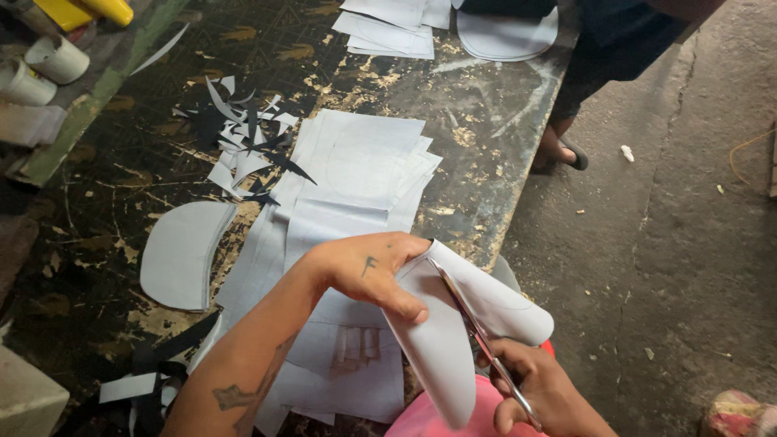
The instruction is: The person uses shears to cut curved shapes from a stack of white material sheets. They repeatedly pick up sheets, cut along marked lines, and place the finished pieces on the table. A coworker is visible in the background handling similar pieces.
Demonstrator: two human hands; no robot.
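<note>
My left hand (368, 271) grips a curled white sheet (449, 340) at the front of the worn table (486, 121), thumb on top of the sheet. My right hand (538, 388) holds metal scissors (477, 332), whose blades run up into the sheet along a curved cut. Below the hands lies a stack of white sheets (356, 178) with faint traced outlines. A cut crescent-shaped white piece (182, 255) rests to the left of the stack.
Black and white offcuts (247, 137) litter the table behind the stack. More sheets (392, 24) and another curved piece (506, 36) lie at the far end, by a person's sandalled foot (566, 150). Tape rolls (44, 69) sit far left. A pink object (437, 417) is under my hands.
</note>
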